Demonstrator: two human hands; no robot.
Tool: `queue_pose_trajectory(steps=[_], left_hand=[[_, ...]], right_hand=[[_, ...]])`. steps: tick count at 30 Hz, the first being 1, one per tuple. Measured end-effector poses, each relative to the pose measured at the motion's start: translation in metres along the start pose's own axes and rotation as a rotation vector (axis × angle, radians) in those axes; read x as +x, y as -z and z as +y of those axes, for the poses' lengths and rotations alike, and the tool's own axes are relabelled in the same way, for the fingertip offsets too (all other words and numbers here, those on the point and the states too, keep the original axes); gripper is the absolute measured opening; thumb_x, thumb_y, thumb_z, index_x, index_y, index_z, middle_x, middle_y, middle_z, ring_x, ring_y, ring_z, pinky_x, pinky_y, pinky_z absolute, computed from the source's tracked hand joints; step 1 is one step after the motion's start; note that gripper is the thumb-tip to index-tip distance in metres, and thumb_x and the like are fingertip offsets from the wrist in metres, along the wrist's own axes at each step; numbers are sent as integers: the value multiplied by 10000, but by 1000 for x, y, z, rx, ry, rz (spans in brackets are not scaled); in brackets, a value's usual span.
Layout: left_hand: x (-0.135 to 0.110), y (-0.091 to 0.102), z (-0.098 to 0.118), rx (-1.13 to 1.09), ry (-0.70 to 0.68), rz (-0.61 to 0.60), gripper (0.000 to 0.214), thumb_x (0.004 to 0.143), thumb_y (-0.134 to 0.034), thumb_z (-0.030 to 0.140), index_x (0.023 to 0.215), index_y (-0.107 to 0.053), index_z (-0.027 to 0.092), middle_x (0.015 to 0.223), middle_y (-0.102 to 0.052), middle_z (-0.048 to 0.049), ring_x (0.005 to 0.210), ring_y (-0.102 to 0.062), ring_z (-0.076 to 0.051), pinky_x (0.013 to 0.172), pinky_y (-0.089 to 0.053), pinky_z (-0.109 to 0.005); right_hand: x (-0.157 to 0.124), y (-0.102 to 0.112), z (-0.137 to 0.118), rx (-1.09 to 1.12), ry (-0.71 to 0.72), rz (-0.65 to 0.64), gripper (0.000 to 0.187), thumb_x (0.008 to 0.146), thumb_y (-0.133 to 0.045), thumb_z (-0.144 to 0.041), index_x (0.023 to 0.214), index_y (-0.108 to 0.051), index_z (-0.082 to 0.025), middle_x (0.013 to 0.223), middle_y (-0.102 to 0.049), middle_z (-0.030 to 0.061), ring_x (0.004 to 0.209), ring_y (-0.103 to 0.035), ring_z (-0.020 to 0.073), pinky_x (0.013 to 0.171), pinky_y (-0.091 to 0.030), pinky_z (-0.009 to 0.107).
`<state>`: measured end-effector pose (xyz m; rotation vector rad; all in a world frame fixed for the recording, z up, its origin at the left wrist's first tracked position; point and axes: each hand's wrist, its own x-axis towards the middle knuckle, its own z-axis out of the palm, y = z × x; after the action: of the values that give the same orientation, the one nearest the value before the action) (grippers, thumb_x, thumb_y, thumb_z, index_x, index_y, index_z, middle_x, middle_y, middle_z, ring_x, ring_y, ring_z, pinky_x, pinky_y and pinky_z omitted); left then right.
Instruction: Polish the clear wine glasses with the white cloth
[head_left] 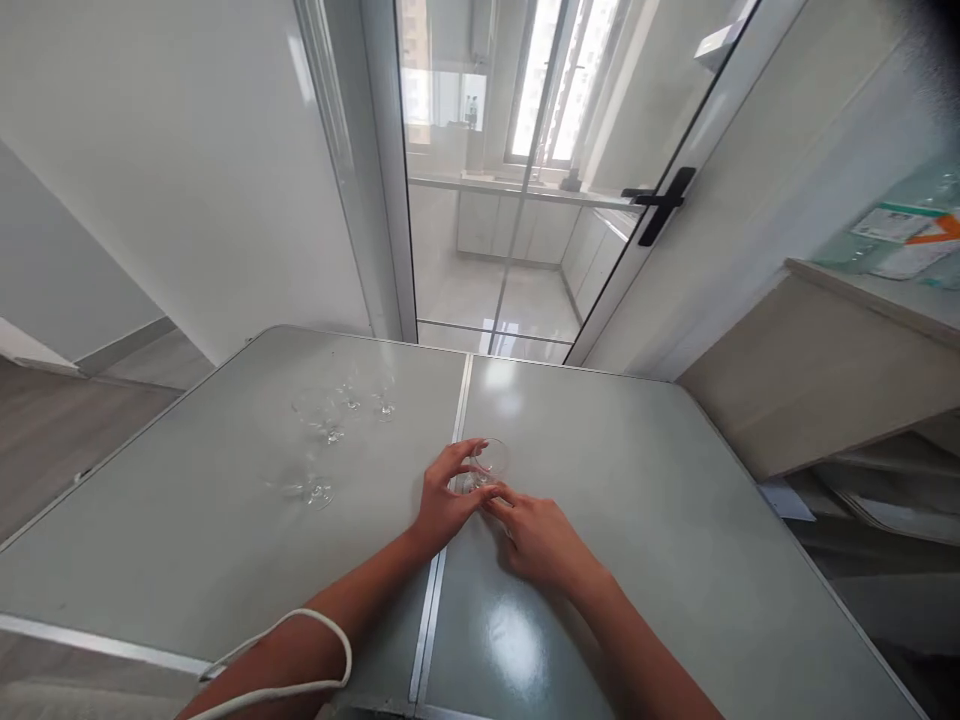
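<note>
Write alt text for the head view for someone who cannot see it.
A left hand curls around a clear glass beside the metal seam of a gray table, with the right hand close to its base. More clear glasses are to the left; beyond the table is a glazed door with a black handle.

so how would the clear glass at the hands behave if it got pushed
The clear glass is probably fragile, as its rim shows as only a thin line. It may slide easily, since the table looks smooth and glossy. Its round rim suggests it could roll if knocked over.
</note>
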<state>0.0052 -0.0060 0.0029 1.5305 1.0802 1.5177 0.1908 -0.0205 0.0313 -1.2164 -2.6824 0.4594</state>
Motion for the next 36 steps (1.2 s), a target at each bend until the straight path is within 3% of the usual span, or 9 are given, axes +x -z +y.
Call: queue_pose_trajectory(steps=[5,12,15,19,22,25,31,33,36], left_hand=[[-1,-5,-4,-51,33,-29,579,777,-826,277,1324,-637,276,1307,-655,-86,1195,-646,-273,930,-618,-428],[-1,-3,-7,88,7,-26,759,762,-855,317,1434,-504,289,1436,-586,-106,1333,-561,-294,1139,-446,-516],[-1,0,2,184,-19,101,736,757,-860,390,1378,-487,261,1396,-576,-114,1329,-540,-289,1149,-405,-514],[3,10,32,300,-22,271,495,777,-834,438,1111,-533,231,1150,-613,-64,1104,-600,-244,985,-477,-417],[-3,28,54,372,0,246,309,861,-750,419,986,-544,225,990,-608,-21,903,-591,-188,833,-482,-327],[-28,56,62,516,-17,243,208,927,-661,367,838,-546,218,794,-556,18,741,-538,-156,749,-449,-288],[-90,117,45,894,-42,560,236,889,-656,421,838,-543,220,831,-572,-16,770,-552,-195,772,-463,-333],[-101,135,40,972,63,669,311,849,-669,499,831,-521,226,886,-567,-30,771,-542,-210,783,-479,-378],[-108,162,32,1004,352,789,494,678,-779,597,855,-499,231,907,-516,-26,757,-526,-227,774,-505,-453]], right_hand=[[2,-1,-4,-40,-74,-66,633,728,-523,-47,1319,-607,-256,1426,-613,102,960,-718,256,727,-477,315],[3,5,-4,-97,-185,-108,778,742,-518,-99,1481,-471,-336,1596,-447,32,991,-726,232,783,-523,322],[2,5,10,-110,-273,-76,880,728,-526,-94,1550,-370,-366,1639,-381,12,1075,-711,246,793,-534,324],[1,7,38,-189,-476,-44,858,739,-518,-94,1557,-380,-311,1658,-345,41,1084,-712,277,807,-551,364],[-1,11,60,-229,-603,-10,808,754,-506,-99,1536,-426,-288,1644,-374,55,1076,-716,293,816,-561,394],[-5,14,80,-227,-682,54,728,786,-479,-102,1489,-496,-290,1610,-435,39,1108,-708,295,840,-563,401],[-19,19,115,-174,-763,145,671,791,-446,-78,1410,-587,-295,1564,-502,27,1206,-666,281,890,-556,385],[-22,20,126,-159,-801,171,666,784,-450,-77,1403,-602,-274,1560,-505,44,1233,-652,277,916,-550,378],[-25,21,138,-149,-834,206,653,786,-454,-85,1392,-620,-262,1554,-512,48,1273,-627,272,949,-541,367]])
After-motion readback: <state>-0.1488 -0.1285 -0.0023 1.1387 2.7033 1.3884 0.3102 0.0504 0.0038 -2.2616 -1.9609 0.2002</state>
